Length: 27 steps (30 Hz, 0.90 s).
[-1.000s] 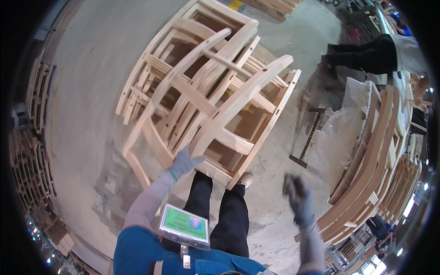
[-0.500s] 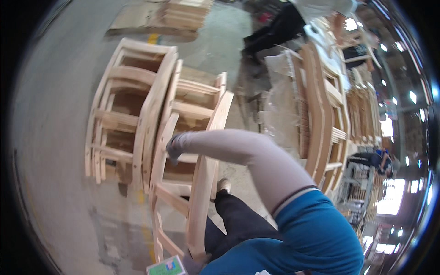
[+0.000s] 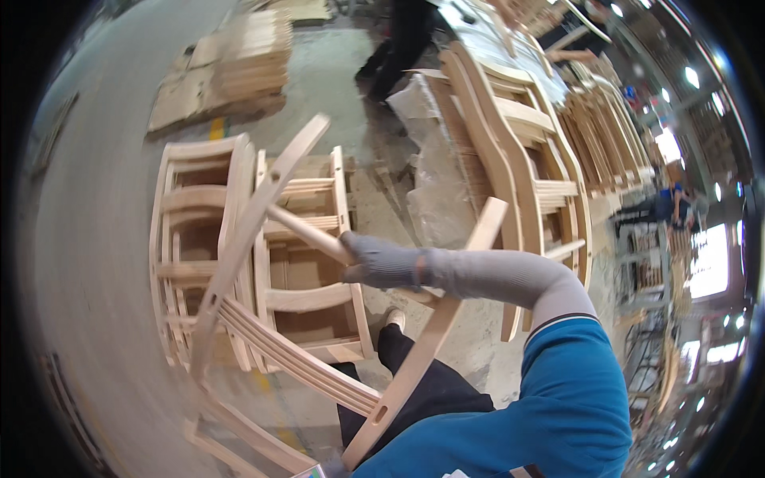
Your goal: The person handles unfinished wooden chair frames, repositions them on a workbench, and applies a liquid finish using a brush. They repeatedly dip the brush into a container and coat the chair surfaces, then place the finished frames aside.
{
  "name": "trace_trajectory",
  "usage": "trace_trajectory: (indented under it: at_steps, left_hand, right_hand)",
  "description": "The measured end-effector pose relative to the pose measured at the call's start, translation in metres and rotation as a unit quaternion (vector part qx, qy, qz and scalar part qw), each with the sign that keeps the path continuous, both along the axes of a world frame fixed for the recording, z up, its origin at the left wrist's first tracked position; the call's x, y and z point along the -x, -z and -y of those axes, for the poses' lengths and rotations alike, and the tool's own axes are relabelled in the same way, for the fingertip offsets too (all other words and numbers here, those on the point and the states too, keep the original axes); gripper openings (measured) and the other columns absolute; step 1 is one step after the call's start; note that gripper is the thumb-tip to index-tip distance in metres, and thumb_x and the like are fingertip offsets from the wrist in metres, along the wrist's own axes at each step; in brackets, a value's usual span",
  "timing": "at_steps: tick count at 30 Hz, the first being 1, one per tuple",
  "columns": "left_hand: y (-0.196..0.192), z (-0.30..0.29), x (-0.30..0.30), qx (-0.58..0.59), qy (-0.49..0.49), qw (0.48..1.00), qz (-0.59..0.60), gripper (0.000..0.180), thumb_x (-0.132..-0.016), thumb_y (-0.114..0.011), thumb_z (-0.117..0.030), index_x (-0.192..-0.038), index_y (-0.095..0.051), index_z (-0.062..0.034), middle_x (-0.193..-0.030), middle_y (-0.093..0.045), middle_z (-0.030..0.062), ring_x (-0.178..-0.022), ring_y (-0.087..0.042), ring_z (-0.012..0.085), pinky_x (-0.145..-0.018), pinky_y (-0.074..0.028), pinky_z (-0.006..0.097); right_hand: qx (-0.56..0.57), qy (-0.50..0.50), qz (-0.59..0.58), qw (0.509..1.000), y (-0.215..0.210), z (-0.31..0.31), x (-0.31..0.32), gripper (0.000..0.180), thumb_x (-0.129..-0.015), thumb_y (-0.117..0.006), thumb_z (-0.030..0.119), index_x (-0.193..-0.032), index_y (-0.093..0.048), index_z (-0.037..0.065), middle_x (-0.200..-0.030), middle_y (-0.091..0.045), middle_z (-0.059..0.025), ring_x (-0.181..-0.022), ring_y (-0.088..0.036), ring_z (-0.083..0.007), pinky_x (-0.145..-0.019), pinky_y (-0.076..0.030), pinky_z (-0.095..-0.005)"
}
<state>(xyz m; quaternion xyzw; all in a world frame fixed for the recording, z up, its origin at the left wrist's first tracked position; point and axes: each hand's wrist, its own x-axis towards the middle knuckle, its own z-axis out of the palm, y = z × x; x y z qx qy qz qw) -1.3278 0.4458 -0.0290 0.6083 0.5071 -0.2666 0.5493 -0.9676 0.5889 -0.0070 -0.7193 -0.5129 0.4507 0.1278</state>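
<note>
- Right hand (image 3: 384, 261): grey knit glove, fingers wrapped around the round rung (image 3: 307, 231) of a pale wooden chair-back frame; hands well apart.
- Left hand (image 3: 335, 468): only a grey sliver at the lower edge, beside the near end of a side rail; cannot tell whether it grips.
- Chair-back frame (image 3: 299, 354): tilted in front of the body, overlapping the floor stacks in view; whether any corner rests on something, cannot tell.
- Handling, judged: stiff, fairly light for its span, awkward more than heavy. Bare, smooth-looking wood may slide under knit fabric; corners and edges would likely dent on a knock.
- Hold, judged: rung suits a full wrap but could let the frame swing about it; a second grip low on the thick side rail (image 3: 418, 374) should check twist. Slotted crosspiece looks like a poorer handle.
- Beyond: left frame stack (image 3: 188, 269) and right frame stack (image 3: 311, 299) side by side on the floor, behind the held piece.
- Farther right: crumpled plastic sheet (image 3: 434, 195) next to piled curved frames (image 3: 555, 188).
- Far side: flat board pile (image 3: 251, 60); a co-worker's dark trousers (image 3: 402, 40).
</note>
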Motion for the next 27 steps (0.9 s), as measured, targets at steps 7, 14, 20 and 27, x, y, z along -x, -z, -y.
trace_trajectory:
  at_steps: [7,14,20,27]
  left_hand:
    - [-0.034,-0.046,-0.098,-0.113,0.346,0.931,0.003,0.064,-0.078,-0.062,-0.044,-0.13,-0.042,-0.0114,-0.129,-0.046,0.0187,-0.118,-0.045,0.0345,-0.096,-0.039,0.043]
    - [-0.076,-0.124,-0.329,-0.34,0.633,0.606,0.341,0.028,-0.066,-0.067,-0.032,-0.077,-0.051,-0.0114,-0.061,-0.054,0.0052,-0.053,-0.056,0.0208,-0.05,-0.044,0.035]
    - [-0.094,-0.132,-0.54,-0.495,0.697,0.38,0.352,0.026,-0.068,-0.065,-0.029,-0.079,-0.051,-0.0097,-0.071,-0.054,0.0062,-0.067,-0.057,0.023,-0.068,-0.047,0.036]
    - [-0.097,-0.164,-0.676,-0.689,0.536,0.35,0.338,0.048,-0.071,-0.067,-0.022,-0.108,-0.047,-0.0003,-0.099,-0.055,0.0161,-0.093,-0.056,0.0236,-0.095,-0.042,0.035]
  right_hand:
    - [-0.094,0.431,-0.164,0.882,-0.127,0.213,-0.122,0.052,-0.075,-0.067,0.021,-0.113,-0.041,-0.004,-0.071,-0.054,-0.0104,-0.046,-0.052,-0.0116,-0.037,-0.043,-0.0249]
    - [-0.23,0.732,-0.198,0.61,-0.086,0.385,-0.175,0.022,-0.083,-0.058,0.022,-0.087,-0.045,0.005,-0.056,-0.044,-0.0025,-0.035,-0.043,-0.0124,-0.031,-0.039,-0.0279]
    - [-0.364,0.797,-0.21,0.434,-0.021,0.422,-0.222,0.02,-0.085,-0.058,0.025,-0.08,-0.044,0.01,-0.053,-0.041,-0.0002,-0.036,-0.04,-0.0113,-0.032,-0.034,-0.0264]
    - [-0.385,0.803,-0.141,0.433,0.026,0.37,-0.289,0.026,-0.086,-0.058,0.032,-0.078,-0.048,0.009,-0.055,-0.046,-0.0001,-0.039,-0.042,-0.0086,-0.035,-0.037,-0.024]
